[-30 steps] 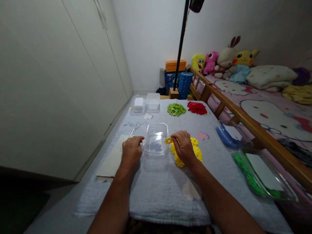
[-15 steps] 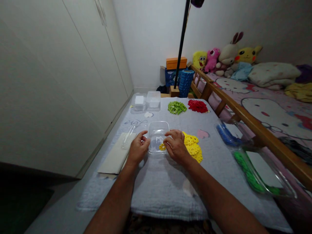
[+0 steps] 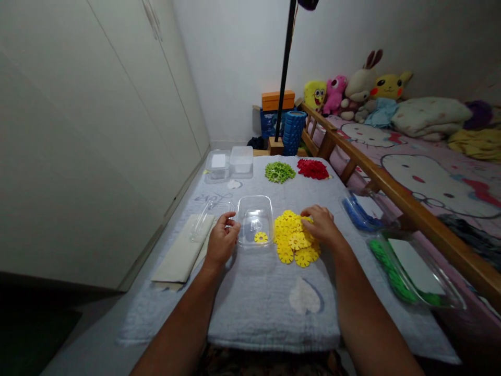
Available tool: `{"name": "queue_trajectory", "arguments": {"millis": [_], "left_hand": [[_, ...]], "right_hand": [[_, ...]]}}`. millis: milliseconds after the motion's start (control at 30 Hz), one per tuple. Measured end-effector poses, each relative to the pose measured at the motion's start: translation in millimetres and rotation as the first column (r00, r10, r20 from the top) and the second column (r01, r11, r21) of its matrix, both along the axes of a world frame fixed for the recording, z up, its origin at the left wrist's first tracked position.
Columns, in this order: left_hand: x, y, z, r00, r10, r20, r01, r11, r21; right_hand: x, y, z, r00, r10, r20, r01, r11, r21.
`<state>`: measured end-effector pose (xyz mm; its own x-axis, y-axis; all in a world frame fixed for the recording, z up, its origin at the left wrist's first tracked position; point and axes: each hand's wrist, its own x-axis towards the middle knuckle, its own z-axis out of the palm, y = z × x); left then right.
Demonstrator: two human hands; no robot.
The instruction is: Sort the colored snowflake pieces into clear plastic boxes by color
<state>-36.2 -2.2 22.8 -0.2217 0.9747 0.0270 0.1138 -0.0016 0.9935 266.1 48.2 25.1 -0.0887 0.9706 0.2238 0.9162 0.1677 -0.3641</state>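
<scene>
A clear plastic box (image 3: 255,209) stands on the cloth in front of me, with one yellow snowflake disc (image 3: 261,237) lying on its bottom. Beside the box's left wall is my left hand (image 3: 222,240), thumb and fingers apart; whether it touches the rim I cannot tell. To the box's right lies a heap of yellow snowflake discs (image 3: 290,237), notched round the edge and with a hole in the middle. My right hand (image 3: 321,224) is over the right side of this heap, its thumb and fingers apart at the discs and its fingertips partly hidden.
Folded beige cloth or paper (image 3: 178,256) and a clear lid (image 3: 205,222) lie left. Farther back are clear containers (image 3: 241,156), a light green pile (image 3: 279,172) and a red pile (image 3: 312,169). Packs of blue (image 3: 358,214) and green pieces (image 3: 391,271) sit beside the wooden bed rail (image 3: 360,162).
My right hand has moved right, from over the box to the yellow heap. The disc near its fingers now lies in the box. My left hand has stayed beside the box.
</scene>
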Motion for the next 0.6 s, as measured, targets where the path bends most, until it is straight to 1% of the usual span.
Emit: {"name": "queue_trajectory", "arguments": {"millis": [67, 167, 267, 333, 400, 467, 533, 600], "left_hand": [[3, 0, -4.0, 1.0, 0.003, 0.025, -0.003, 1.0, 0.004], [7, -1, -8.6, 0.997, 0.003, 0.077, -0.003, 1.0, 0.007], [11, -1, -9.6, 0.995, -0.002, 0.102, 0.003, 1.0, -0.007], [12, -2, -8.0, 0.994, -0.001, 0.113, 0.003, 1.0, -0.022], [14, -2, -5.4, 0.991, 0.0, 0.137, 0.005, 0.999, -0.034], [15, -3, -2.4, 0.986, -0.006, 0.168, 0.013, 0.999, -0.042], [16, -3, 0.3, 0.98, -0.009, 0.2, 0.019, 0.999, -0.046], [16, -3, 2.4, 0.975, 0.003, 0.223, 0.007, 0.999, -0.046]], "right_hand": [[4, 0, -4.9, 0.999, 0.04, 0.033, -0.038, 0.997, -0.065], [1, 0, -6.5, 0.995, 0.097, 0.007, -0.096, 0.993, -0.069], [-1, 0, -2.7, 0.984, 0.145, -0.106, -0.149, 0.988, -0.04], [0, 0, 0.6, 0.965, 0.153, -0.215, -0.165, 0.985, -0.041], [1, 1, 3.6, 0.93, 0.121, -0.346, -0.151, 0.987, -0.061], [0, 1, 6.7, 0.882, 0.067, -0.467, -0.109, 0.992, -0.065], [-5, -1, 10.8, 0.828, 0.038, -0.56, -0.058, 0.998, -0.018], [-14, -5, 16.0, 0.774, 0.054, -0.631, -0.024, 0.998, 0.057]]}}
